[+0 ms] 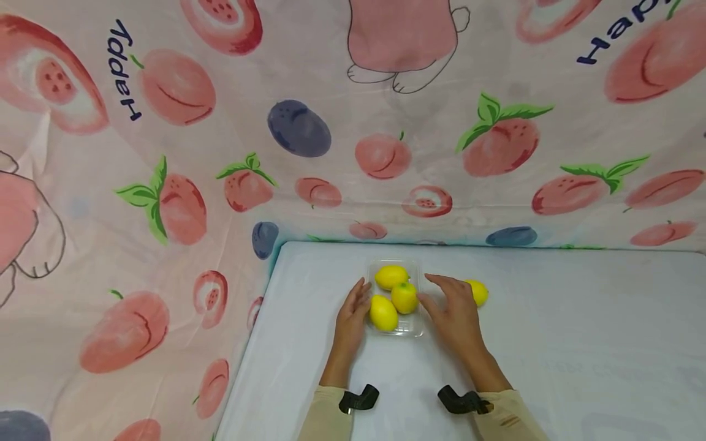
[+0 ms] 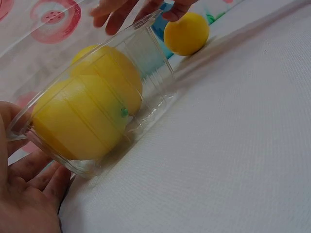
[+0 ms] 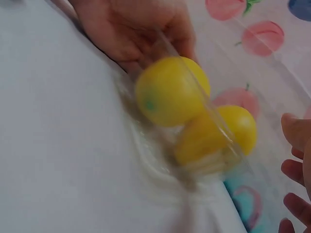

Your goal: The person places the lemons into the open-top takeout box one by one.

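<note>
A clear plastic container [image 1: 409, 333] holds three yellow lemons, one toward the back [image 1: 390, 277], one at the right [image 1: 406, 299] and one at front left [image 1: 383, 313]. My left hand [image 1: 349, 324] rests against the container's left wall, its fingers low on the outside in the left wrist view. My right hand [image 1: 459, 318] hovers at the right rim, thumb and fingers spread, with nothing in its grasp. Just beyond that hand, another lemon [image 1: 478, 293] lies on the table, partly hidden by the fingers in the head view. The right wrist view is blurred around the container [image 3: 150, 167].
The white table [image 1: 579, 331] extends to the right and toward me. A fruit-print cloth [image 1: 331, 73] hangs behind the table and along its left side. Each wrist wears a black mount, the left one [image 1: 360, 399] and the right one [image 1: 462, 401].
</note>
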A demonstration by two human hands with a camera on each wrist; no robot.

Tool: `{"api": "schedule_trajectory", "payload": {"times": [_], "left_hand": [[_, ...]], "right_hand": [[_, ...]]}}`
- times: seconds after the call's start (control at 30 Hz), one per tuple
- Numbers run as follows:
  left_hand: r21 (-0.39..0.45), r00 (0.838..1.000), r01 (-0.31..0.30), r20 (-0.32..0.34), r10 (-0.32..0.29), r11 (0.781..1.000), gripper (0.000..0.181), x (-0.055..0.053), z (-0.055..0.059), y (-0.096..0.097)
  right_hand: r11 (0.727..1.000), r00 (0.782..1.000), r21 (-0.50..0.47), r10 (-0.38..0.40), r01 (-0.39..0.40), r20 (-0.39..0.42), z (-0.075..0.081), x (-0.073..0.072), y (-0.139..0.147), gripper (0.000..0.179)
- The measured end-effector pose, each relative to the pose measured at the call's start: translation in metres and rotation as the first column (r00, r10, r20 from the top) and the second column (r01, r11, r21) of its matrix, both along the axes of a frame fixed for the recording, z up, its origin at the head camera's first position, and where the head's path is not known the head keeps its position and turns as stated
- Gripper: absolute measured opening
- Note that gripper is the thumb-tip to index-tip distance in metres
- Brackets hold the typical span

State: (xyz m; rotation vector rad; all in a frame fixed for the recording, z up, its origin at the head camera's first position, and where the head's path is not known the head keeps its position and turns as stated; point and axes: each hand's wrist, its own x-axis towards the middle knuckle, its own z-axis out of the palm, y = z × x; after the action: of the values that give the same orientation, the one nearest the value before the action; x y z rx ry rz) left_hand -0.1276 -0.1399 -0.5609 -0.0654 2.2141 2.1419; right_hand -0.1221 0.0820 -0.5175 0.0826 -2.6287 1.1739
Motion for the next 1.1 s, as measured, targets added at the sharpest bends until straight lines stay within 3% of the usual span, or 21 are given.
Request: {"api": "schedule_trajectory", "payload": {"times": [0.13, 0.4, 0.7, 1.1], "left_hand": [[0.000, 1.000, 0.003, 0.006, -0.003, 1.000, 0.052, 0.000, 0.000, -0.001], [0.017, 1.000, 0.002, -0.002, -0.002, 1.000, 0.052, -0.001, -0.001, -0.001], [0.008, 1.000, 0.003, 0.010, -0.003, 1.000, 0.052, -0.001, -0.002, 0.000], [0.024, 1.000, 0.005, 0.014, -0.006, 1.000, 0.052, 0.000, -0.002, -0.001]], "right_hand": [[0.998, 0.997, -0.015, -0.064, 0.064, -0.033, 0.003, -0.002, 0.015, 0.044], [0.984, 0.985, -0.037, -0.172, 0.172, 0.009, 0.005, -0.004, 0.039, 0.046], [0.967, 0.972, -0.117, -0.232, 0.225, -0.047, -0.003, -0.006, 0.064, 0.044], [0.944, 0.951, -0.157, -0.267, 0.290, 0.155, -0.014, -0.005, 0.072, 0.052]]}}
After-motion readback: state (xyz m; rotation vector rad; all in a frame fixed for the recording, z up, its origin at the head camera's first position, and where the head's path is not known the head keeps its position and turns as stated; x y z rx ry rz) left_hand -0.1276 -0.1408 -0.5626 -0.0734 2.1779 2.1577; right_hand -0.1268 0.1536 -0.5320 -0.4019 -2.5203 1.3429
